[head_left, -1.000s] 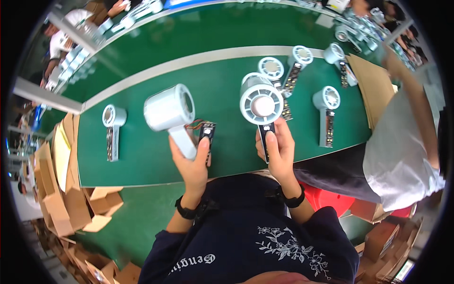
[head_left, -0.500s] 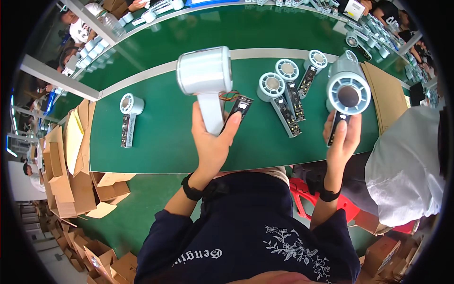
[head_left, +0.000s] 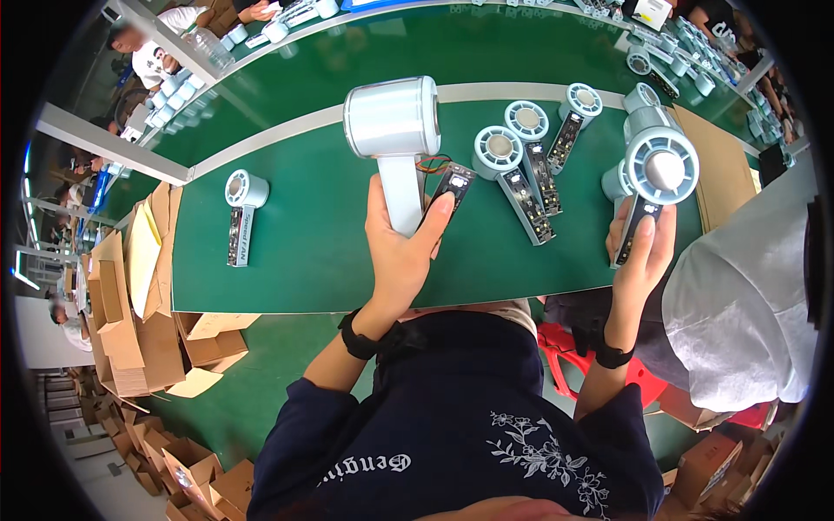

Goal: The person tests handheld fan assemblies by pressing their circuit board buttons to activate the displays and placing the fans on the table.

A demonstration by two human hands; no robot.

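My left hand (head_left: 400, 256) is closed around the handle of a pale blue handheld fan (head_left: 391, 117), its drum-shaped head uppermost. A black circuit board (head_left: 453, 181) on thin red and dark wires stands off that handle, under my left thumb. To the right, my right hand (head_left: 643, 247) grips a second handheld fan (head_left: 663, 167) by its handle, where a dark board shows. Its round spoked end with a silver hub faces up. Between the hands lie three similar fans (head_left: 498, 149) with bare boards in their handles. Another fan (head_left: 247, 188) lies apart at the left.
More pale blue fan heads (head_left: 643, 97) stand behind the right-hand fan, partly hidden. Flat cardboard (head_left: 717, 165) lies at the green table's (head_left: 295, 278) right end, beside a person in a grey garment (head_left: 738, 304). Open cartons (head_left: 143, 347) crowd the left. A red stool (head_left: 565, 352) is below.
Both hands have shifted slightly to the right with their fans. The right-hand fan has turned a little, and its hub now looks bright silver instead of dark.
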